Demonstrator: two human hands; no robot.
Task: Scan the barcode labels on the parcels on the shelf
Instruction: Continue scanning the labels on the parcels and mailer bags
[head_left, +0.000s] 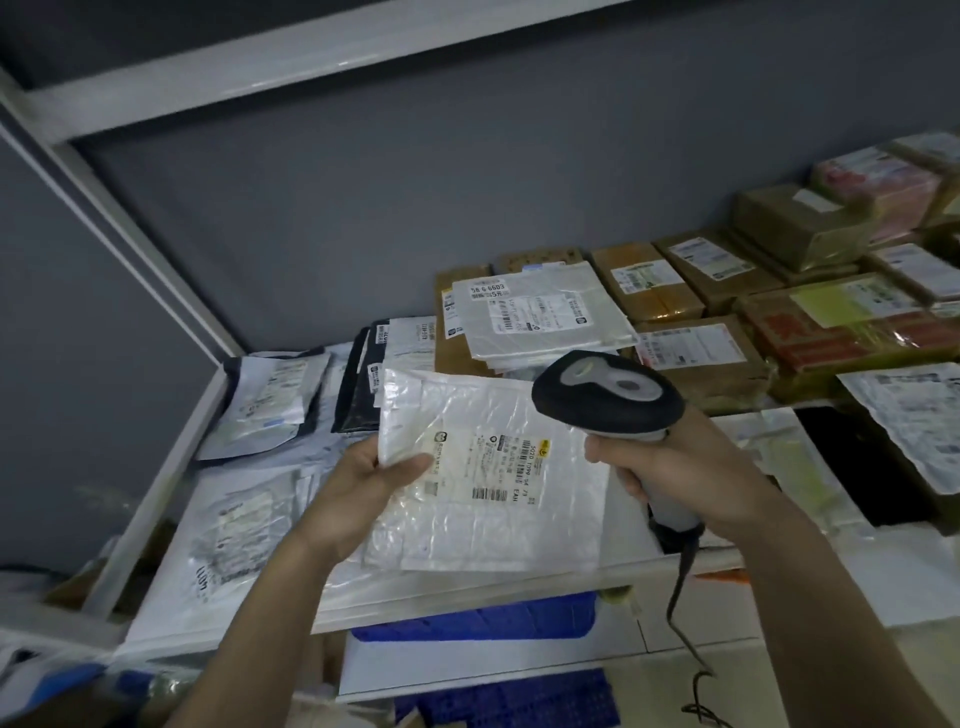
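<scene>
Fingers of left hand (371, 475) pinch white mailer (493, 467) edge; right hand (685, 475) grips scanner (608, 397) above it. Shelf (519, 587) crowded with parcels (696, 291); grey wall behind.

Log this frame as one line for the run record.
left hand: holds white mailer | right hand: grips scanner above label | other parcels on shelf

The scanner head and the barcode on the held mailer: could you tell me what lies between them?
Nothing: in the head view, the scanner hangs over the mailer, and the stretch to its barcode label is bare.
</scene>
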